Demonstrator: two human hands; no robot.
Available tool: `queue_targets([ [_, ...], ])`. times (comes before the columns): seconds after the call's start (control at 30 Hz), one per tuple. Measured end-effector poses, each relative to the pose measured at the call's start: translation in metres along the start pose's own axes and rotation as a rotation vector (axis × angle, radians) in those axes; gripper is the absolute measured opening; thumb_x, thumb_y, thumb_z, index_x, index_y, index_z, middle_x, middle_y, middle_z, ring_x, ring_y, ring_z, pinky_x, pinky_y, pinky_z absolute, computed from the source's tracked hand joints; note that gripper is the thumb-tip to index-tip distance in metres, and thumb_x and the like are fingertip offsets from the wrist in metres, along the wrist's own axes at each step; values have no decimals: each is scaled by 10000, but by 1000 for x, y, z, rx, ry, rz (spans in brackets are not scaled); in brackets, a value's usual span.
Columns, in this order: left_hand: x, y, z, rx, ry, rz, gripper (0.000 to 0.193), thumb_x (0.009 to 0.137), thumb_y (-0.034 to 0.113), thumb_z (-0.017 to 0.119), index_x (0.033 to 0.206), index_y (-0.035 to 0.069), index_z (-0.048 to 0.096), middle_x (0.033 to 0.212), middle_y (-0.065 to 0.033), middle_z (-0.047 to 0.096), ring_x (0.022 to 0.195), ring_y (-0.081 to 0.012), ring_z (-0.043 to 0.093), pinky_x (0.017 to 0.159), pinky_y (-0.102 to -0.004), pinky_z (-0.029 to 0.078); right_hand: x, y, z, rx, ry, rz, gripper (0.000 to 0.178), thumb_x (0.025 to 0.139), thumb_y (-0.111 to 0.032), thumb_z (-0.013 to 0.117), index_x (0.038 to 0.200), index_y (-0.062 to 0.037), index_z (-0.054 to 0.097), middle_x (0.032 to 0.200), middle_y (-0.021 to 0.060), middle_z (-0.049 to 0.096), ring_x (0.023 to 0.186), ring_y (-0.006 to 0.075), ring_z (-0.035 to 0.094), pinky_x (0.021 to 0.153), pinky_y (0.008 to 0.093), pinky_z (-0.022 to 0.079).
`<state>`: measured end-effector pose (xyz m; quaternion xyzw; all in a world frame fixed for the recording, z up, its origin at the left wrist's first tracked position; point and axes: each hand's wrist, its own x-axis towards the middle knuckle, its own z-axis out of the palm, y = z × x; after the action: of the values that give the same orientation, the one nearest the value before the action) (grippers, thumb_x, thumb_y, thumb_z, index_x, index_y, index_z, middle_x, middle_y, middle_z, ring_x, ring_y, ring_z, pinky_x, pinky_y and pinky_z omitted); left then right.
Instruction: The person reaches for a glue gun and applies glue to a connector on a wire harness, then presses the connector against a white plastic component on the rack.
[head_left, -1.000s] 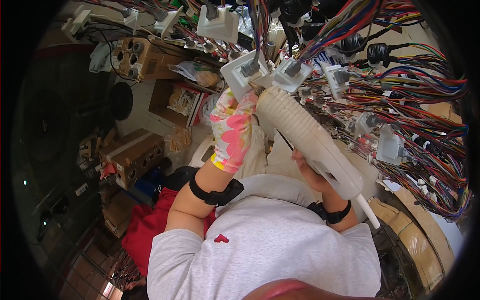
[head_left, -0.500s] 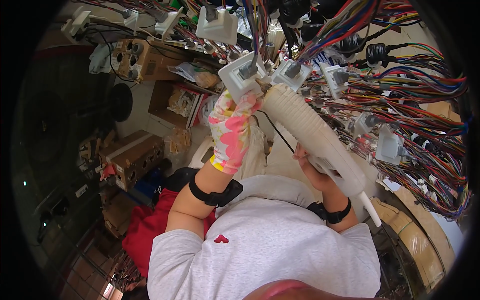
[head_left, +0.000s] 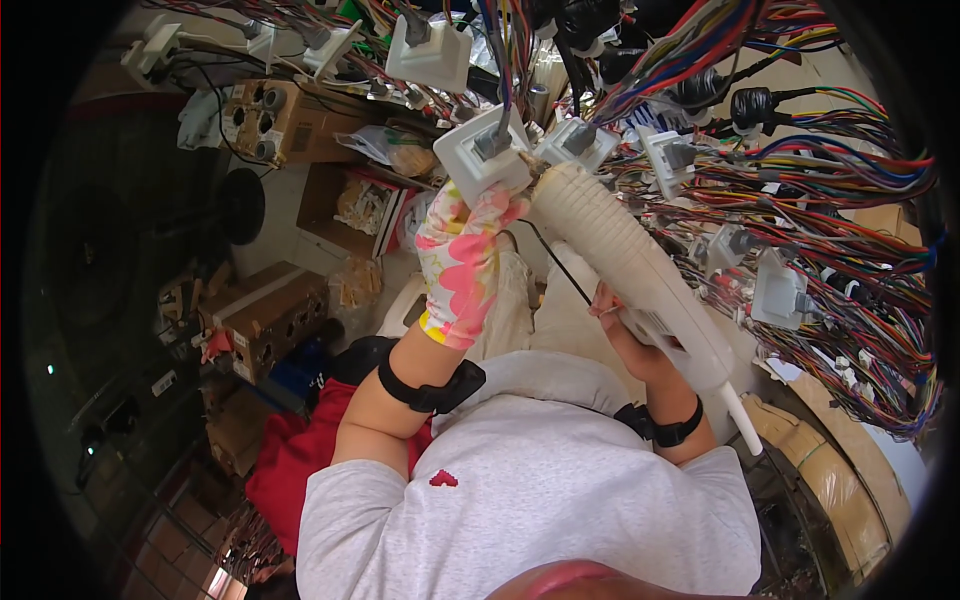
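My left hand [head_left: 463,262], in a pink, white and yellow flowered glove, grips a white square plastic housing [head_left: 462,158] by its lower edge. A grey connector [head_left: 491,142] sits in the housing, with a bundle of wires rising from it. My bare right hand [head_left: 628,335] is closed beneath a large off-white hot glue gun [head_left: 640,268], partly hidden by its body. The gun's ribbed front end comes close to the housing's right side, and a white glue stick [head_left: 740,420] sticks out of its rear. Whether the nozzle touches the housing is hard to see.
Several similar white housings [head_left: 668,160] hang on wires around the work. Dense coloured wire bundles [head_left: 840,170] fill the right side. Cardboard boxes [head_left: 265,318] stand at the left, and an open box [head_left: 345,235] of small white parts lies behind them.
The housing in my left hand has tilted slightly. The glue gun and my right hand have shifted only a little, and both grips stay the same.
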<state>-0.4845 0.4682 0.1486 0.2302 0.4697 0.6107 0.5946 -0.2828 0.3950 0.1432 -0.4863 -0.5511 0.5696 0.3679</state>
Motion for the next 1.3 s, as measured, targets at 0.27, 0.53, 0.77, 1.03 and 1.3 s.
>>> queue_targets([
  [0.27, 2, -1, -6, 2, -20, -53, 238, 872, 93, 610, 1103, 40, 590, 1001, -56, 629, 858, -145, 621, 753, -275, 519, 2, -6, 0, 26, -10, -38, 287, 811, 20, 526, 1090, -38, 495, 819, 48, 505, 761, 158, 512, 694, 307, 467],
  [0.53, 3, -4, -9, -317, -67, -146, 240, 875, 149, 607, 1104, 103, 551, 1030, -26, 602, 959, -148, 592, 819, -326, 485, 2, -19, 6, 85, -22, -32, 417, 820, 6, 544, 1231, -21, 478, 1095, 135, 571, 1064, 263, 553, 865, 385, 495],
  [0.77, 9, -17, -22, -337, -91, -252, 111, 879, 199, 603, 962, 146, 552, 992, -4, 614, 970, -158, 591, 803, -319, 445, 4, -11, 10, 226, 0, -51, 395, 827, -10, 554, 1219, -9, 503, 1165, 152, 554, 1112, 272, 540, 881, 394, 493],
  [1.03, 10, -12, -15, -432, -70, -376, 257, 866, 253, 615, 1104, 164, 579, 1075, 0, 630, 964, -123, 588, 794, -320, 442, -5, 22, 6, -70, 130, -46, 392, 648, -20, 706, 1018, -18, 579, 839, 80, 640, 759, 176, 625, 682, 281, 485],
  [1.3, 7, -11, -12, -411, -53, -321, 252, 866, 239, 616, 1103, 158, 589, 1067, 11, 632, 952, -118, 592, 747, -312, 456, -12, 43, 8, -142, 226, -108, 415, 627, -36, 715, 1017, -9, 577, 816, 94, 637, 745, 199, 634, 668, 290, 487],
])
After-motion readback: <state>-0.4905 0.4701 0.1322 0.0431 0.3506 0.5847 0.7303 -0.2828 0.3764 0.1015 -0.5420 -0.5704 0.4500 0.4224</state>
